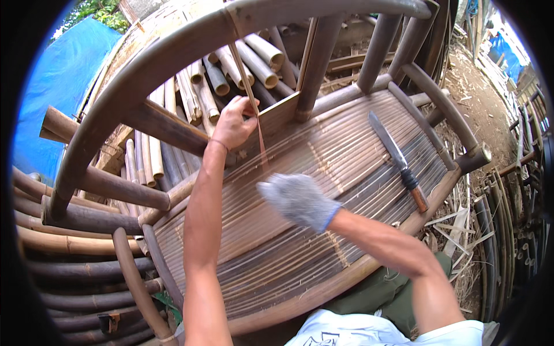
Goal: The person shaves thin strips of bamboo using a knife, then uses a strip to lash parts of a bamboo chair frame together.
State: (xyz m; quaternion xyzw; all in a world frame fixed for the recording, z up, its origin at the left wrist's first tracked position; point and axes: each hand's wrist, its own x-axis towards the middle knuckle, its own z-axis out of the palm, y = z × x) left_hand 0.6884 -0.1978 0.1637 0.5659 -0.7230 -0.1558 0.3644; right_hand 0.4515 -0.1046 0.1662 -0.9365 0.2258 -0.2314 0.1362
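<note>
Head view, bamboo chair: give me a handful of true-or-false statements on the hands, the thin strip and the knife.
1. The bare left hand pinches a thin pale bamboo strip near the chair's backrest. True.
2. The right hand wears a grey knitted glove. True.
3. The long-bladed knife with a wooden handle is gripped in the right hand. False: it lies loose on the slatted bamboo seat, to the right of both hands.
4. The seat is a solid flat board. False: it is made of many narrow bamboo slats laid side by side.
5. Cut bamboo tubes lie stacked beyond the curved dark bamboo armrest. True.
</note>
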